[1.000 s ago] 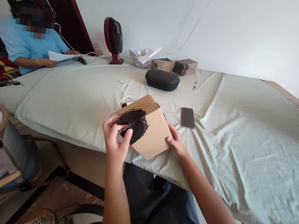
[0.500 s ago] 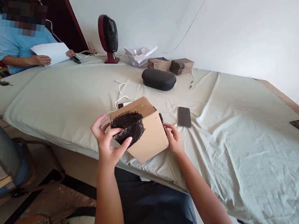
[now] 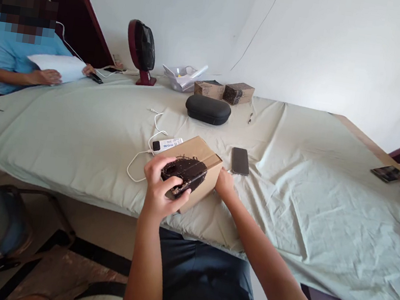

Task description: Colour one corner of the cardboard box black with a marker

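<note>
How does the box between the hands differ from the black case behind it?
The cardboard box is tan with a dark patch, while the black case looks uniformly black. The box has flat faces and straight edges; the case is rounded. The left hand and right hand are at the box; neither touches the case.

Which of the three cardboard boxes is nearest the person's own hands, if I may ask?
The front box, between the left hand and right hand; the left back box and right back box both sit beyond the black case, away from the hands.
</note>
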Available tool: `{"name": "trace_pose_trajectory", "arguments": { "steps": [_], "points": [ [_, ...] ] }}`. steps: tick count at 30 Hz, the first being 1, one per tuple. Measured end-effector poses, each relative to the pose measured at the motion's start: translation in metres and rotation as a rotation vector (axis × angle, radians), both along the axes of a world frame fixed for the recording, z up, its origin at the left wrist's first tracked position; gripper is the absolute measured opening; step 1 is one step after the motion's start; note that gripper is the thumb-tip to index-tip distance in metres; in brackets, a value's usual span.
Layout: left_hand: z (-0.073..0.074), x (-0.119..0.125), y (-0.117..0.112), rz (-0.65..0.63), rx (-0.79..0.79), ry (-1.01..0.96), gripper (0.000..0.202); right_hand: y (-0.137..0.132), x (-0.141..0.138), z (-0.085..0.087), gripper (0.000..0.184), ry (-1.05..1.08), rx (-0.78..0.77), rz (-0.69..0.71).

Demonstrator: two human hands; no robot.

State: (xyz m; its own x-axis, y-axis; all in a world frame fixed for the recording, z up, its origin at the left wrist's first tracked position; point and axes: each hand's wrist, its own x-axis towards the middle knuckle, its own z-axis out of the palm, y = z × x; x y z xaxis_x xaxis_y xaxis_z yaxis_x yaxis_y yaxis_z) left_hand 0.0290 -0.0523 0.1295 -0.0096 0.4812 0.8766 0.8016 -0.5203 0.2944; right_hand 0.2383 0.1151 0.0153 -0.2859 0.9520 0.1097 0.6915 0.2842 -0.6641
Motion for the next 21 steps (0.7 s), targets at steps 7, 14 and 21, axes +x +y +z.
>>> {"name": "trace_pose_trajectory", "arguments": {
  "steps": [7,14,21],
  "points": [
    [-0.019,-0.015,0.004,0.006,-0.069,-0.150,0.049,-0.024,0.016,0.005,0.038,0.477,0.023,-0.080],
    [-0.038,-0.028,0.011,-0.095,-0.213,-0.288,0.120,-0.037,0.013,0.025,0.042,0.797,0.007,0.014],
    [-0.038,-0.030,0.009,-0.126,-0.231,-0.310,0.121,-0.035,0.010,0.030,0.046,1.080,-0.241,0.069]
  ]
}}
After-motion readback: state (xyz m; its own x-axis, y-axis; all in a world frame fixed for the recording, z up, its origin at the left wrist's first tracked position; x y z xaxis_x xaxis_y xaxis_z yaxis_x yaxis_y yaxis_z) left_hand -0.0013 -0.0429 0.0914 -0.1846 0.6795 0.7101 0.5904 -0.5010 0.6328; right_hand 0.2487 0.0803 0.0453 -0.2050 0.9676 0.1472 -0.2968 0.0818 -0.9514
